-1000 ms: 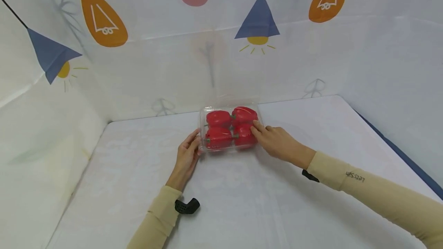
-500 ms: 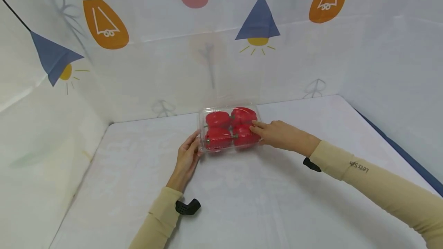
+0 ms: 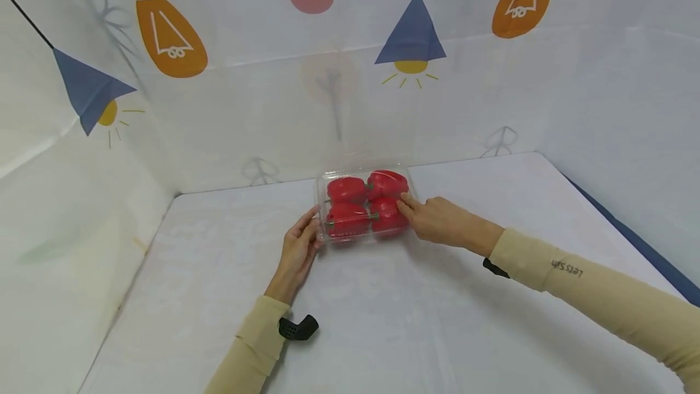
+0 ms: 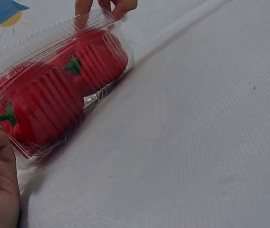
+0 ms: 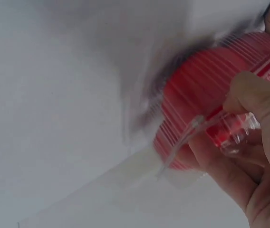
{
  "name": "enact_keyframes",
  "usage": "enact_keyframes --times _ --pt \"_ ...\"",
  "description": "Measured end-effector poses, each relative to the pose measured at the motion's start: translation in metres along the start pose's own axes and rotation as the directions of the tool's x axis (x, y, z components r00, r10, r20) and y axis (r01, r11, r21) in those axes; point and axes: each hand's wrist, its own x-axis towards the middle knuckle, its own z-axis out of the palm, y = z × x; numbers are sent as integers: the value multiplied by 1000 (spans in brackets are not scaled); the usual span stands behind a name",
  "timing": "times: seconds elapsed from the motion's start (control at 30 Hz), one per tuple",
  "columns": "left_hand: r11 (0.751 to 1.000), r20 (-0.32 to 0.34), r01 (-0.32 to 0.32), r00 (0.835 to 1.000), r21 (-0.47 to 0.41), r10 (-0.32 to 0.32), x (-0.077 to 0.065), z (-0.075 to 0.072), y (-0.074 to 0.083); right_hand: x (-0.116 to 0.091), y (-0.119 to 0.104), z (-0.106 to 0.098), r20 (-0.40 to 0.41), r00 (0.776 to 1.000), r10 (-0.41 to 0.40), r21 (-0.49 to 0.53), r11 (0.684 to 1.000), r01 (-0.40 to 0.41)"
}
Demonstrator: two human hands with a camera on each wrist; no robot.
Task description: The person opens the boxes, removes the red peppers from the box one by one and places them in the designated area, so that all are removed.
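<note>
A clear plastic clamshell box (image 3: 322, 176) with several red bell peppers (image 3: 348, 217) inside sits at the back middle of the table; its lid lies down over them. At its left side my left hand (image 3: 296, 251) holds the edge with thumb and fingertips, as the left wrist view also shows. My right hand (image 3: 443, 221) grips the right side. In the right wrist view the thumb (image 5: 251, 92) is on one face of the box's rim and the fingers (image 5: 225, 173) on the other. The peppers' green stems (image 4: 9, 115) show through the ribbed wall.
A white-covered table (image 3: 372, 321) stretches out in front of the box. White fabric walls (image 3: 246, 114) printed with lamps and bulbs stand close behind it and at both sides. A dark blue strip (image 3: 629, 233) runs along the right edge.
My right hand has shifted slightly along the right side of the box, its wrist a little further right. The left hand and the box have stayed nearly in place; the head view moved slightly.
</note>
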Motion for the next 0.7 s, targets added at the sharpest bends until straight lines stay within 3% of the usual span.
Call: enact_keyframes --times 0.13,0.43,0.7 --pt "1000 -6 -9 1000 18 9 0 1 -2 0 -6 9 -73 997 38 -50 998 -42" --pt "996 6 -54 999 78 54 1 0 -3 -3 -18 16 -123 980 158 -53 985 -165" --pt "996 3 -55 998 72 55 1 -1 -3 -3 -16 18 -121 977 173 -55 982 -181"
